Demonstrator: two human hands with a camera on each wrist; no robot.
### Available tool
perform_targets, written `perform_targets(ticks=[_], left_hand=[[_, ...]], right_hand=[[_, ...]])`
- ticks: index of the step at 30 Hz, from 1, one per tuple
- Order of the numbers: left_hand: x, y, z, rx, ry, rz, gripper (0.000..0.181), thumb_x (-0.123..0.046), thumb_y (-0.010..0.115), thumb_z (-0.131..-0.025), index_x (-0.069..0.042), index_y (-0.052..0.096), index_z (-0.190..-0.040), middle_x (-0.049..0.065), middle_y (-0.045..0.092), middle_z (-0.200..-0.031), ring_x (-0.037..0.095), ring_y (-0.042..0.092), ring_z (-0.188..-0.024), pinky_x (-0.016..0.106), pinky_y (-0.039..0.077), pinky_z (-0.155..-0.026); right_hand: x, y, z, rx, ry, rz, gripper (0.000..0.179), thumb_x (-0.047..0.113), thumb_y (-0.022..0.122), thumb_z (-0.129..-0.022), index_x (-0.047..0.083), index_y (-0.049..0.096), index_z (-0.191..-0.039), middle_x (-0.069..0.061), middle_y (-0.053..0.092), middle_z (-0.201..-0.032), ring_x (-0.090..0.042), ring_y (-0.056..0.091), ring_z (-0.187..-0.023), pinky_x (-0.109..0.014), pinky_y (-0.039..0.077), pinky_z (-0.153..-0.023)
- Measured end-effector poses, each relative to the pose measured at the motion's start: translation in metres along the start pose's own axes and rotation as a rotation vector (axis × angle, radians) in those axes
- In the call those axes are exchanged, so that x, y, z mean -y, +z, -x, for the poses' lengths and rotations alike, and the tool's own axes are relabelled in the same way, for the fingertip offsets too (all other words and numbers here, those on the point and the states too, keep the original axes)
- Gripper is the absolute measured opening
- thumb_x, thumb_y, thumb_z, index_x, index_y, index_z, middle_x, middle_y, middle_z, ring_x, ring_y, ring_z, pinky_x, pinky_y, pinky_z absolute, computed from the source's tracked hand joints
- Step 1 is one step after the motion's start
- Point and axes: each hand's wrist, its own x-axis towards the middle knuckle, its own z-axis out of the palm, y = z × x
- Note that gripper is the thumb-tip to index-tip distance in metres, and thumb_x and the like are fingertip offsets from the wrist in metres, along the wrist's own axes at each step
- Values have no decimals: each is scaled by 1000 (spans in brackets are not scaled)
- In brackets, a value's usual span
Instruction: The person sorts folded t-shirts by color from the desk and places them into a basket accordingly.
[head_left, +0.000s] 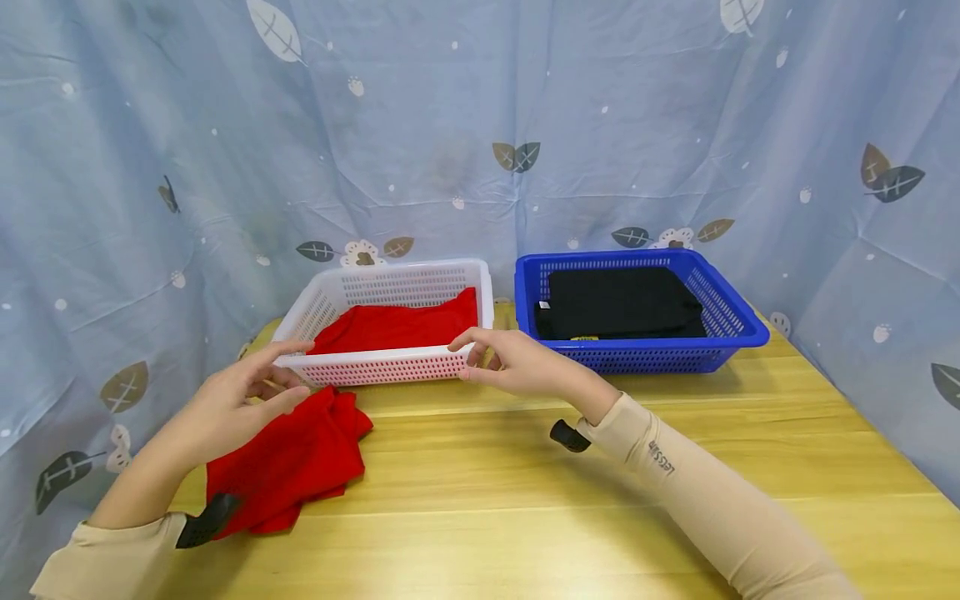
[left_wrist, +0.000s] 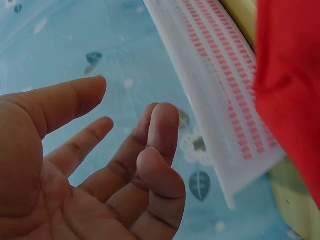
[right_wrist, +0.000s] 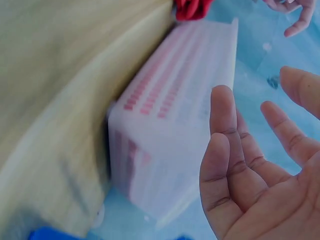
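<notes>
A white basket [head_left: 382, 365] stands at the back of the wooden table [head_left: 525, 500], with a red cloth [head_left: 397, 327] folded inside it. A second red cloth [head_left: 292, 458] lies crumpled on the table in front of the basket's left corner. My left hand [head_left: 283, 375] hovers above that cloth by the basket's front left corner, fingers spread and holding nothing. My right hand [head_left: 468, 358] is at the basket's front right corner, fingers relaxed. The wrist views show each palm empty, left hand [left_wrist: 131, 107] and right hand [right_wrist: 260, 95], a little way from the white basket [left_wrist: 220, 100] [right_wrist: 175, 130].
A blue basket [head_left: 645, 354] holding a folded black cloth [head_left: 618, 302] stands to the right of the white one. A pale blue leaf-print curtain [head_left: 480, 125] closes in the back and both sides. Bare tabletop lies in front, towards me.
</notes>
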Motion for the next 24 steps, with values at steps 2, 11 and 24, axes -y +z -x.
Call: perform_targets(ticks=[2,11,24], left_hand=[[8,-1,7,9,-21,1,60,-24,72,-104,-21,47,-159,11,75,-118,20,74,-93,27,58,-72],[45,-1,36,29,-84,39,62,-24,70,-106,-15,44,-161,15,76,-118,11,74,-85,29,59,-69],[85,-3,69,53,-242,-6,63,-22,65,-108,1,38,-161,12,72,-112,6,66,-78,26,56,-67]], right_hand=[[2,7,-4,20,-25,3,42,27,68,-107,15,59,-147,-8,76,-121,-27,78,-99,-28,62,-87],[9,35,-20,89,-87,8,43,25,67,-108,14,58,-148,-6,72,-132,-17,73,-102,-24,59,-88],[15,80,-54,221,-86,36,49,35,65,-109,19,53,-154,-12,69,-143,-11,76,-99,-25,56,-99]])
